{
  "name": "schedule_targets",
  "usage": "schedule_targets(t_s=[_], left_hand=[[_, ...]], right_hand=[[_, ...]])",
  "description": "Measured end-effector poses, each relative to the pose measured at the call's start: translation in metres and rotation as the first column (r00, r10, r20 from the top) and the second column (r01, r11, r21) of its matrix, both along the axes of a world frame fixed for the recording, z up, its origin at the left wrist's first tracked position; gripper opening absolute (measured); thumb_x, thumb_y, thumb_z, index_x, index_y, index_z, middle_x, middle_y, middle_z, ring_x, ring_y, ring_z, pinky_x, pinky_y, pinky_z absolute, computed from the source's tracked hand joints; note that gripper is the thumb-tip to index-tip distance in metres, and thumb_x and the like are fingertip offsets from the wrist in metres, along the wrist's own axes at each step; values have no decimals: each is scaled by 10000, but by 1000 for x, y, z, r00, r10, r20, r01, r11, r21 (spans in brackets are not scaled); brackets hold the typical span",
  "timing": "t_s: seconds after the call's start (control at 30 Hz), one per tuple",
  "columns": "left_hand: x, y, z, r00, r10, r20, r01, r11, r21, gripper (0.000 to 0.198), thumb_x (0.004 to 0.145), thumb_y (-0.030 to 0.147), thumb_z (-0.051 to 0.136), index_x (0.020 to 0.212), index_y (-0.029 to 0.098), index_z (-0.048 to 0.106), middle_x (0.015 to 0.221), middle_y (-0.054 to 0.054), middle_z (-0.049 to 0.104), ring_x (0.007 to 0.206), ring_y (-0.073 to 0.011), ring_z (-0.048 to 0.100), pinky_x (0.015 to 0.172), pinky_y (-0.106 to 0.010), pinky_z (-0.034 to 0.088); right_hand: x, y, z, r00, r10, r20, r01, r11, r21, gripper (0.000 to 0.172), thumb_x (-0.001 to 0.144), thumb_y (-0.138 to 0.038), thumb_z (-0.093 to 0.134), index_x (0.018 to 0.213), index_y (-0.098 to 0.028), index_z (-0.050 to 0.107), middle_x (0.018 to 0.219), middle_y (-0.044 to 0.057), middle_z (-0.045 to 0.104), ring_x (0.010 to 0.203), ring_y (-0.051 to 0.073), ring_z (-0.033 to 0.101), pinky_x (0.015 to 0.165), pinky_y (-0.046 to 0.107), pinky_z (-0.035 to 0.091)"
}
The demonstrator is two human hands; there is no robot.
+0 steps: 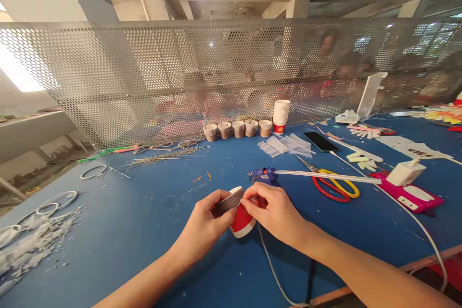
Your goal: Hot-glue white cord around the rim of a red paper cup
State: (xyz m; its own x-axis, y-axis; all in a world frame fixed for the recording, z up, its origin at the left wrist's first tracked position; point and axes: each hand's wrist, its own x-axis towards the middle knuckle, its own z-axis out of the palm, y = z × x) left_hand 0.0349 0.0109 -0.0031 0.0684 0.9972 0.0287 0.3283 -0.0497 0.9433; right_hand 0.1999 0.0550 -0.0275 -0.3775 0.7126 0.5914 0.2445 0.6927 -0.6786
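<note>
A red and white paper cup, its upper part wrapped in grey cord, is tilted above the blue table. My left hand grips the cup around its wrapped part, thumb in front. At the cup's right side, the thumb and fingers of my right hand are pinched together on the grey cord, which trails down toward the table's front edge. Just behind my right hand lies a blue glue gun with a long white glue stick.
Several small wrapped cups and a stack of paper cups stand before a perforated metal screen. Scissors, a phone, paper strips and a pink power strip lie right; scraps lie left. People are behind the screen.
</note>
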Motion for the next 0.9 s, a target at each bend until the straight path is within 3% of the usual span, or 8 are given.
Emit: schedule_targets(t_s=[0.47,0.9], left_hand=[[-1,-2,0,999,49,-10,-48,996,71,146,719,297,554,678,162,513,602,52,428,595,-109,363,543,-222,303],[-2,-1,-1,999,49,6,-49,994,96,165,721,309,578,676,160,523,597,46,449,593,-110,383,550,-223,318]], right_hand=[[0,-7,1,1000,-10,29,9,1000,12,135,797,-154,577,672,-197,551,610,-38,552,523,89,479,526,207,381],[2,-5,3,999,-31,30,29,998,52,136,795,-135,573,675,-194,552,635,-34,569,549,93,501,555,212,392]])
